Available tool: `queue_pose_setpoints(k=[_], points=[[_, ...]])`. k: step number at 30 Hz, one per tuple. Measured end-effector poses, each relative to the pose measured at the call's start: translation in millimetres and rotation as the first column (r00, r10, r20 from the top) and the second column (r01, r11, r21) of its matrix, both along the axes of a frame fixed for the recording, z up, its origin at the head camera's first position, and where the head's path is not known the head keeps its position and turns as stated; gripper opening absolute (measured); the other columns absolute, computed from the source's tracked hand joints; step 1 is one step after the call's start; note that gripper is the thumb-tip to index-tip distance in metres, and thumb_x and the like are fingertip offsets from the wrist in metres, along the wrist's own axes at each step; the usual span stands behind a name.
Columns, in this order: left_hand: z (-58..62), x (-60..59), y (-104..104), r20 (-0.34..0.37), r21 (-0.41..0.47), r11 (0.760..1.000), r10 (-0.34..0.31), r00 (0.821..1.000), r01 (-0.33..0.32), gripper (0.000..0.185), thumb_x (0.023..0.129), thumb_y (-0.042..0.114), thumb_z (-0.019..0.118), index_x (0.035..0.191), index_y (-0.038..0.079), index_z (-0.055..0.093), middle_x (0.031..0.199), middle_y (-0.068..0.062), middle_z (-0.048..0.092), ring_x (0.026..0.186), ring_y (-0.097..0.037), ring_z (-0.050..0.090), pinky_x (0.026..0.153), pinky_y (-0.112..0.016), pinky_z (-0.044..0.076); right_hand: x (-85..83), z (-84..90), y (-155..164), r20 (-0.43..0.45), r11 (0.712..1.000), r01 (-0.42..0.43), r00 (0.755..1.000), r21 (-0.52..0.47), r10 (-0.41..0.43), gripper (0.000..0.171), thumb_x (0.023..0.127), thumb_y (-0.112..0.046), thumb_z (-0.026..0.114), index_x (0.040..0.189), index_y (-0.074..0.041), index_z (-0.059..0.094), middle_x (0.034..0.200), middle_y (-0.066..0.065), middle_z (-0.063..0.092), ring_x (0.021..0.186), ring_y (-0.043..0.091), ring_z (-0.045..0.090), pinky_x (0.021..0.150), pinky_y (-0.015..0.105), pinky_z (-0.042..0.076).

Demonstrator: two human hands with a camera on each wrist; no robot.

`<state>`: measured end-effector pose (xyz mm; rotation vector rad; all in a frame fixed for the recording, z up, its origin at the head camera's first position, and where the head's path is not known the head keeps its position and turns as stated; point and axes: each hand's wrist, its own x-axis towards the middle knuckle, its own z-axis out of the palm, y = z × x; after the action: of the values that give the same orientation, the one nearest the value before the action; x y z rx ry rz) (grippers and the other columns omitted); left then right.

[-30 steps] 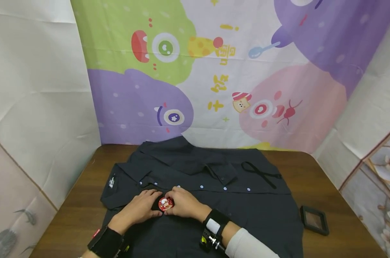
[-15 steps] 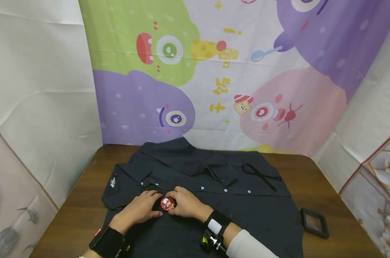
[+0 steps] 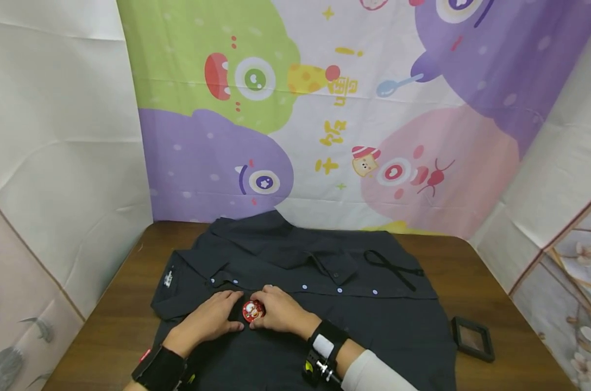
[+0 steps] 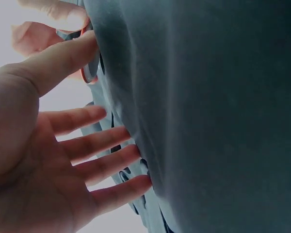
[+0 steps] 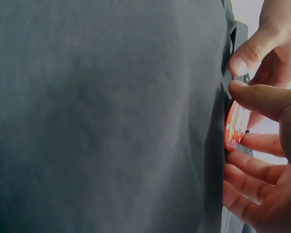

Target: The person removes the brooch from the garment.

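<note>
A dark shirt (image 3: pixel 325 304) with light buttons lies spread flat on a brown table (image 3: pixel 105 331). On its front, near the button line, sits a round red badge (image 3: pixel 253 310). My right hand (image 3: pixel 268 310) pinches the badge (image 5: pixel 233 124) between thumb and curled fingers (image 5: pixel 254 167), holding it edge-on against the cloth. My left hand (image 3: pixel 225 314) lies beside it with straight fingers (image 4: pixel 111 165) resting on the fabric. Its thumb (image 4: pixel 63 60) reaches toward the badge's rim (image 4: pixel 88 74). The badge's back is hidden.
A small black square frame (image 3: pixel 473 339) lies on the table to the shirt's right. A black ribbon (image 3: pixel 393 267) rests on the shirt's far right part. A colourful cartoon backdrop (image 3: pixel 325 108) hangs behind the table, with white sheets at both sides.
Both hands stay at the badge on the shirt front. The badge has tilted a little between the fingers, and the view has shifted slightly.
</note>
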<state>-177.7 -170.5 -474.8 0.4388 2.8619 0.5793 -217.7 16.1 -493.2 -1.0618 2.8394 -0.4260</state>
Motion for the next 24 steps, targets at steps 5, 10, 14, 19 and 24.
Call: queue_pose_setpoints(k=[5,10,14,19,24], points=[[-1.2,0.6,0.8,-0.015,0.013,1.000,0.001,1.000,-0.001,0.069,0.081,0.029,0.079,0.134,-0.005,0.050,0.135,-0.024,0.054,0.128,-0.041,0.050,0.106,-0.055,0.040,1.0,-0.1,-0.3,-0.039,1.000,0.012,0.999,0.011,-0.012,0.058,0.072,-0.049,0.082,0.116,-0.014,0.069,0.096,-0.004,0.060,0.082,0.005,0.051,0.073,0.018,0.047],[-1.5,0.8,2.0,-0.011,0.007,1.000,-0.004,1.000,0.004,0.065,0.083,0.030,0.078,0.133,-0.004,0.052,0.134,-0.023,0.055,0.128,-0.040,0.049,0.107,-0.055,0.039,1.3,0.3,0.3,-0.070,0.999,0.025,0.997,0.023,-0.023,0.056,0.071,-0.048,0.083,0.114,-0.014,0.070,0.094,-0.004,0.060,0.081,0.007,0.053,0.072,0.019,0.047],[-0.8,1.6,2.1,-0.013,0.009,1.000,-0.010,1.000,0.010,0.065,0.081,0.029,0.079,0.131,-0.005,0.054,0.133,-0.023,0.056,0.127,-0.040,0.050,0.107,-0.055,0.039,1.0,-0.1,1.2,-0.078,0.999,0.030,0.997,0.014,-0.029,0.054,0.071,-0.045,0.083,0.113,-0.013,0.070,0.092,-0.003,0.059,0.079,0.007,0.052,0.070,0.019,0.047],[-1.4,2.0,0.9,-0.024,0.014,1.000,-0.013,1.000,0.013,0.065,0.080,0.029,0.080,0.130,-0.004,0.054,0.132,-0.022,0.056,0.126,-0.041,0.050,0.105,-0.056,0.040,1.3,-3.1,1.7,-0.063,1.000,0.023,0.998,-0.001,-0.023,0.054,0.072,-0.043,0.083,0.115,-0.014,0.069,0.092,-0.003,0.057,0.078,0.006,0.050,0.069,0.018,0.045],[-3.0,2.9,-0.6,-0.048,0.013,1.000,-0.017,0.999,0.017,0.064,0.081,0.029,0.079,0.130,-0.004,0.055,0.131,-0.022,0.057,0.125,-0.040,0.051,0.104,-0.055,0.041,1.3,-4.8,1.4,-0.053,1.000,0.007,0.999,-0.009,-0.007,0.056,0.075,-0.043,0.081,0.122,-0.015,0.066,0.095,-0.002,0.059,0.081,0.007,0.052,0.072,0.019,0.047]])
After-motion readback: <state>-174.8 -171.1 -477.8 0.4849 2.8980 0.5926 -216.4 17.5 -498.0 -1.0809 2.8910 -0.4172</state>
